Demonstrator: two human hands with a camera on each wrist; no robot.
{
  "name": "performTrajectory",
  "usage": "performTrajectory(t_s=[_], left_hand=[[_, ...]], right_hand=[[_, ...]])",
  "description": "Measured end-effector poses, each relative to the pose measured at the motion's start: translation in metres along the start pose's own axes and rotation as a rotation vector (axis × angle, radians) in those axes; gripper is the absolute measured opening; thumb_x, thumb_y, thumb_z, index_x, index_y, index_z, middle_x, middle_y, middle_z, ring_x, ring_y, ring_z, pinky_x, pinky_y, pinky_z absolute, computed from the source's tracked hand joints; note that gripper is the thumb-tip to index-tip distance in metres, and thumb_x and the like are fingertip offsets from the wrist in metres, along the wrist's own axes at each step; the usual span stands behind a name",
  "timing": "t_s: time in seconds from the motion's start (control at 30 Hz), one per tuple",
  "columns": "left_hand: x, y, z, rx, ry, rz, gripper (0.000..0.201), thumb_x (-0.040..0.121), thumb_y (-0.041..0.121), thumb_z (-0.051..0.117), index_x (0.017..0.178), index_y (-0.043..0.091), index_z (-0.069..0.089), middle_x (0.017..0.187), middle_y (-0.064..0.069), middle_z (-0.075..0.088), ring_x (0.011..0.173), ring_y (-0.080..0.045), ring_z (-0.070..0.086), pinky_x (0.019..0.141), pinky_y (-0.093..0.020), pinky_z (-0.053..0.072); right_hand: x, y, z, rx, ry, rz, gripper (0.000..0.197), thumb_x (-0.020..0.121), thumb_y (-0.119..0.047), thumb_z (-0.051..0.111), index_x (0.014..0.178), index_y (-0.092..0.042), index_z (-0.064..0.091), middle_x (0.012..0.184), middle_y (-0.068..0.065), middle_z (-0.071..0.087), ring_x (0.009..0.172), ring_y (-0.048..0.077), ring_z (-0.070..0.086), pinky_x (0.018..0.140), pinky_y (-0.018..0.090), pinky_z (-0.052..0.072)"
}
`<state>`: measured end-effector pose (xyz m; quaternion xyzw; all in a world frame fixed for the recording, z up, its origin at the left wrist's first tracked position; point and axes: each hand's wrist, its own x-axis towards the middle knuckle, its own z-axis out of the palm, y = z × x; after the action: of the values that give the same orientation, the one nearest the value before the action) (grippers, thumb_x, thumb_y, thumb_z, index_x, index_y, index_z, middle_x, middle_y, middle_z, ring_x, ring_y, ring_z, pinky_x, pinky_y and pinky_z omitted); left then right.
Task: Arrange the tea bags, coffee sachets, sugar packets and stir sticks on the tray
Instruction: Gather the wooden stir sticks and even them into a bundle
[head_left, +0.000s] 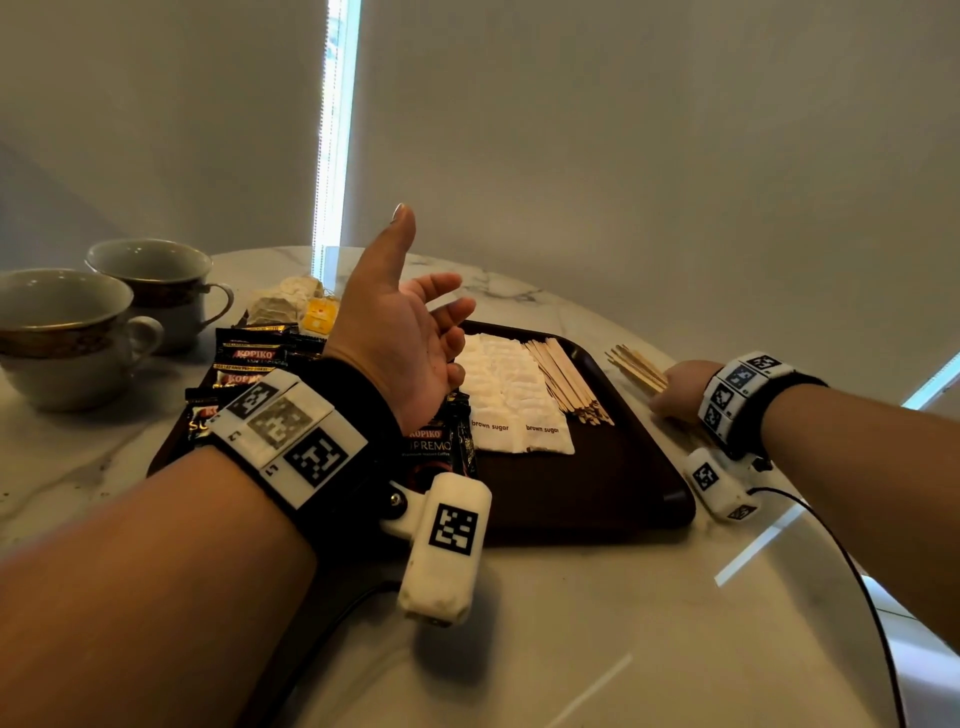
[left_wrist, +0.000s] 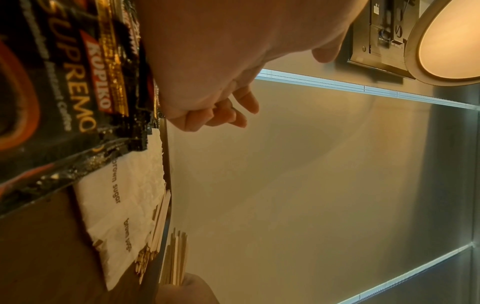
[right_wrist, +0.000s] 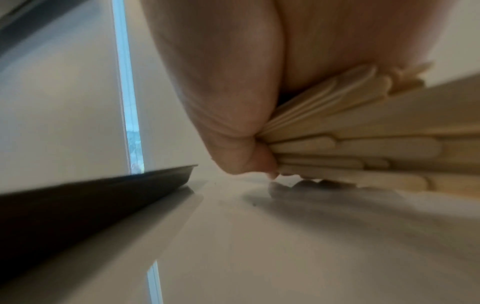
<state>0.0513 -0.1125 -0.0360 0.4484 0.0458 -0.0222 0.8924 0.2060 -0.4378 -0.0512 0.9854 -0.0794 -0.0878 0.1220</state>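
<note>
A dark brown tray (head_left: 597, 493) lies on the marble table. On it, black coffee sachets (head_left: 249, 356) overlap at the left, white brown-sugar packets (head_left: 509, 395) lie in the middle, and a row of wooden stir sticks (head_left: 566, 379) sits to their right. Tea bags (head_left: 291, 301) are heaped on the table behind the tray. My left hand (head_left: 410, 312) hovers above the sachets, palm turned sideways, fingers relaxed and empty. My right hand (head_left: 675, 395) rests on the table right of the tray and grips a fanned bundle of loose stir sticks (right_wrist: 363, 144) between thumb and fingers.
Two porcelain cups (head_left: 62, 332) (head_left: 156, 280) stand at the far left of the table. The tray's near right part is bare. The round table edge curves close behind my right hand. A cable trails from each wrist camera.
</note>
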Motion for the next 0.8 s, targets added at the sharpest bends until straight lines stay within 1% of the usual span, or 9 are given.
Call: performTrajectory(t_s=[0.07, 0.13, 0.2, 0.33, 0.4, 0.47, 0.6, 0.67, 0.8], left_hand=[[0.000, 0.000, 0.000, -0.005, 0.000, 0.001, 0.071, 0.084, 0.080, 0.044, 0.114, 0.019, 0.062, 0.106, -0.004, 0.059, 0.084, -0.018, 0.043, 0.063, -0.032, 0.035], [-0.001, 0.000, 0.000, -0.006, 0.000, -0.002, 0.071, 0.084, 0.080, 0.043, 0.114, 0.019, 0.062, 0.105, -0.004, 0.058, 0.085, -0.018, 0.043, 0.063, -0.032, 0.034], [0.000, 0.000, 0.000, 0.007, 0.000, -0.005, 0.070, 0.085, 0.079, 0.044, 0.115, 0.018, 0.062, 0.105, -0.004, 0.059, 0.084, -0.017, 0.043, 0.063, -0.032, 0.034], [0.003, -0.001, 0.000, 0.116, 0.017, -0.013, 0.055, 0.086, 0.065, 0.058, 0.115, 0.018, 0.062, 0.102, -0.003, 0.059, 0.079, -0.014, 0.047, 0.062, -0.031, 0.037], [0.004, -0.002, 0.001, 0.162, 0.009, -0.002, 0.044, 0.086, 0.054, 0.067, 0.112, 0.019, 0.062, 0.102, -0.002, 0.059, 0.077, -0.012, 0.049, 0.062, -0.029, 0.039], [0.001, -0.001, 0.007, 0.192, -0.039, 0.029, 0.042, 0.082, 0.050, 0.073, 0.110, 0.021, 0.062, 0.102, -0.002, 0.060, 0.083, -0.014, 0.051, 0.067, -0.030, 0.041], [-0.010, 0.000, 0.016, 0.384, -0.259, 0.091, 0.059, 0.068, 0.058, 0.074, 0.113, 0.022, 0.060, 0.104, -0.003, 0.064, 0.099, -0.021, 0.058, 0.076, -0.036, 0.043], [-0.017, -0.002, 0.016, 0.446, -0.396, 0.125, 0.057, 0.074, 0.051, 0.076, 0.116, 0.016, 0.061, 0.106, -0.010, 0.066, 0.096, -0.030, 0.061, 0.076, -0.043, 0.049], [-0.023, 0.000, 0.013, 0.416, -0.353, 0.122, 0.041, 0.089, 0.035, 0.072, 0.120, 0.008, 0.066, 0.103, -0.014, 0.073, 0.082, -0.029, 0.069, 0.053, -0.034, 0.054]], right_hand=[[-0.006, 0.005, 0.000, 0.090, 0.015, 0.011, 0.025, 0.091, -0.038, 0.060, 0.096, -0.013, 0.062, 0.089, 0.005, 0.066, 0.076, 0.019, 0.063, 0.061, 0.028, 0.047], [-0.012, 0.010, -0.002, 0.193, 0.042, 0.021, 0.021, 0.091, -0.031, 0.061, 0.097, -0.011, 0.061, 0.086, 0.009, 0.069, 0.074, 0.023, 0.067, 0.060, 0.030, 0.052], [-0.017, 0.014, -0.006, 0.407, 0.057, 0.023, 0.013, 0.091, -0.023, 0.060, 0.096, -0.012, 0.058, 0.082, 0.013, 0.073, 0.071, 0.027, 0.072, 0.063, 0.036, 0.059], [-0.044, 0.007, -0.031, 0.897, 0.098, -0.078, 0.006, 0.093, -0.012, 0.055, 0.099, -0.011, 0.055, 0.078, 0.015, 0.069, 0.060, 0.025, 0.065, 0.053, 0.031, 0.054], [-0.069, -0.010, -0.049, 1.176, 0.005, -0.205, 0.012, 0.094, -0.005, 0.052, 0.105, -0.006, 0.053, 0.079, 0.012, 0.062, 0.060, 0.020, 0.062, 0.055, 0.032, 0.053], [-0.099, -0.031, -0.064, 1.415, -0.197, -0.377, 0.020, 0.092, 0.000, 0.048, 0.110, -0.006, 0.050, 0.082, 0.008, 0.059, 0.063, 0.018, 0.059, 0.061, 0.034, 0.054], [-0.156, -0.080, -0.069, 1.454, -0.582, -0.696, 0.019, 0.084, -0.003, 0.053, 0.102, -0.007, 0.053, 0.079, 0.007, 0.058, 0.064, 0.020, 0.057, 0.059, 0.032, 0.054], [-0.176, -0.102, -0.063, 1.370, -0.605, -0.808, 0.012, 0.091, 0.000, 0.049, 0.097, -0.006, 0.057, 0.078, 0.010, 0.057, 0.064, 0.021, 0.057, 0.059, 0.033, 0.053], [-0.188, -0.122, -0.055, 1.458, -0.617, -0.878, 0.024, 0.087, 0.004, 0.049, 0.097, -0.009, 0.065, 0.079, 0.015, 0.059, 0.062, 0.024, 0.058, 0.058, 0.036, 0.052]])
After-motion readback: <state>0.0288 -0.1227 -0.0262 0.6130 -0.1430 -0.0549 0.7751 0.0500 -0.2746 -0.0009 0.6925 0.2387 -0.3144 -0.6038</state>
